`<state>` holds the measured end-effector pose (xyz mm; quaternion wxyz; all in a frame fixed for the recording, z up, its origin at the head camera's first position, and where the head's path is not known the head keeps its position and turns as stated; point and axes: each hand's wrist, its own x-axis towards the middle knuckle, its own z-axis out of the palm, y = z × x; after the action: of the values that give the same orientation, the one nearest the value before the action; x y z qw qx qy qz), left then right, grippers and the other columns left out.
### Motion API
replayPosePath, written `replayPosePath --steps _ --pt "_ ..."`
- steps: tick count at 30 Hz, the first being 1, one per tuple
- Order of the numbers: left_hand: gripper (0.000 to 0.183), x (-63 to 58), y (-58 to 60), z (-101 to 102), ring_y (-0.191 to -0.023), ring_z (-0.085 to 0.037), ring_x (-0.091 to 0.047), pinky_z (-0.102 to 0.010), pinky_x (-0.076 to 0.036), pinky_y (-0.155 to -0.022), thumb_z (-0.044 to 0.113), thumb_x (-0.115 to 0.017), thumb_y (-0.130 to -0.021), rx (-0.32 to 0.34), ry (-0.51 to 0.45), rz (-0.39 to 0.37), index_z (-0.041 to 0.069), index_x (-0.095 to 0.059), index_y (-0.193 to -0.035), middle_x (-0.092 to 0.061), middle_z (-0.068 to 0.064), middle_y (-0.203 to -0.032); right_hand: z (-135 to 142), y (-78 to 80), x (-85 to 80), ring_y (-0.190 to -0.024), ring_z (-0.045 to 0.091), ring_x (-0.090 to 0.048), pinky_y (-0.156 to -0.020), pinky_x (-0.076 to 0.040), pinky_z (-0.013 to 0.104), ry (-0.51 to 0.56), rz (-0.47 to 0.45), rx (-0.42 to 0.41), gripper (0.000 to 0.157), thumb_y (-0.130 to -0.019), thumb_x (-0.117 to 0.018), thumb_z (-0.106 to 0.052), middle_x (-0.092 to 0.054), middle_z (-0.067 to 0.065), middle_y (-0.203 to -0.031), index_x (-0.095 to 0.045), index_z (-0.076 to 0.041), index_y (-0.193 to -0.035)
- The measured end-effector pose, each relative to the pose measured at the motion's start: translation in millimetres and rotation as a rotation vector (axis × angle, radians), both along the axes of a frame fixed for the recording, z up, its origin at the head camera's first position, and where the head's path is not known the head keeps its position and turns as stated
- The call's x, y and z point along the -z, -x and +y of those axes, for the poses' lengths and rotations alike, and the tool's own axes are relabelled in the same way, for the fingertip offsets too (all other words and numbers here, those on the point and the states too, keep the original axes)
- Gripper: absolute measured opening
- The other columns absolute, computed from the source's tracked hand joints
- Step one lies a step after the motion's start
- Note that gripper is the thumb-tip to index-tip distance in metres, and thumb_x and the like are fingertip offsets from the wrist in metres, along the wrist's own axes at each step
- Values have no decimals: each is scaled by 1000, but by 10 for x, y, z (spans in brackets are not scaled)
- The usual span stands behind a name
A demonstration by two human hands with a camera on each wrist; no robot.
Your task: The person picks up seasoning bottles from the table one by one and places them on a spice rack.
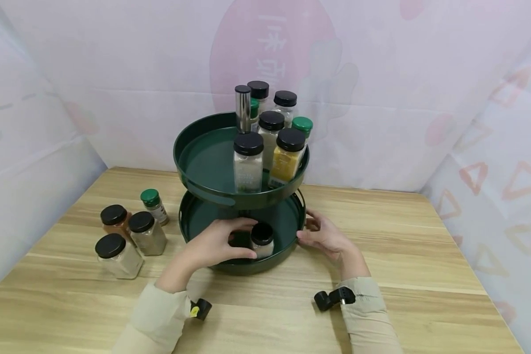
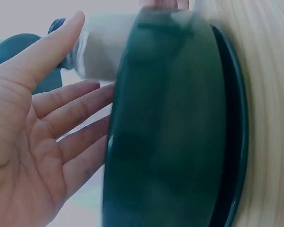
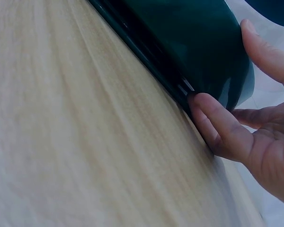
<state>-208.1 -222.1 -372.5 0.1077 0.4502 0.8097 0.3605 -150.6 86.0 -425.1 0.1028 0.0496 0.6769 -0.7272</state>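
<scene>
A dark green two-tier round spice rack [image 1: 203, 189] stands on the table. On its lower tier [image 1: 280, 218], near the front, is a small black-lidded spice jar [image 1: 263, 248], seen sideways in the left wrist view. My left hand [image 1: 220, 241] reaches in from the left, thumb and fingers spread about this jar; in the left wrist view the fingers [image 2: 68, 101] look straight, with a gap to the jar. On the rack's right side my right hand [image 1: 327, 236] holds the lower tier, thumb at the upper rim and curled fingers [image 3: 222, 123] at its base.
Several jars stand on the upper tier's right half, among them a yellow-filled jar [image 1: 285, 162] and a silver cylinder [image 1: 243, 109]. Left of the rack are a green-lidded bottle [image 1: 156, 206] and three black-lidded jars, one pale [image 1: 123, 260]. A printed cloth [image 1: 371, 137] hangs behind.
</scene>
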Motion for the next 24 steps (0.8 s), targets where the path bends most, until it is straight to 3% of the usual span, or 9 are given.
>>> replayPosePath --steps 7,14,16,19,21,24 --pt "56 -106 4 -317 -128 -29 -58 -53 -49 -104 30 -79 -85 -70 -42 120 11 -60 -135 -66 -7 -132 7 5 7 -113 20 -55 -96 -55 31 8 3 -7 88 -91 -63 5 -25 28 -153 -7 -5 -159" --pt "51 -311 -37 -763 -123 -24 -62 -53 -54 -96 28 -77 -87 -210 -82 231 15 -60 -133 -66 -5 -132 8 2 -13 -112 20 -55 -95 -55 31 12 -3 6 88 -91 -63 6 -27 28 -152 -9 -6 -159" --pt "51 -358 -55 -894 -119 -13 -63 -47 -56 -94 26 -78 -87 -254 -90 291 16 -60 -134 -67 -3 -130 14 0 -15 -112 20 -55 -95 -55 31 8 1 3 88 -91 -64 6 -26 28 -152 -9 -5 -159" --pt "54 -407 -67 -1092 -119 7 -56 -22 -55 -94 20 -80 -84 -305 -121 356 18 -60 -135 -68 -2 -127 16 1 -14 -112 20 -55 -94 -56 30 8 0 5 88 -90 -64 6 -26 28 -152 -9 -5 -158" --pt "56 -413 -63 -1231 -113 17 -52 -6 -49 -90 16 -81 -83 -335 -143 357 21 -61 -134 -69 4 -126 12 3 -10 -111 20 -55 -94 -56 30 9 -1 5 88 -91 -63 6 -27 28 -151 -9 -5 -159" --pt "54 -389 -51 -1432 -107 16 -55 2 -42 -86 9 -80 -83 -383 -186 304 22 -62 -133 -66 16 -123 0 7 -5 -111 20 -54 -93 -56 29 14 -8 10 87 -91 -63 6 -28 26 -150 -10 -7 -159"
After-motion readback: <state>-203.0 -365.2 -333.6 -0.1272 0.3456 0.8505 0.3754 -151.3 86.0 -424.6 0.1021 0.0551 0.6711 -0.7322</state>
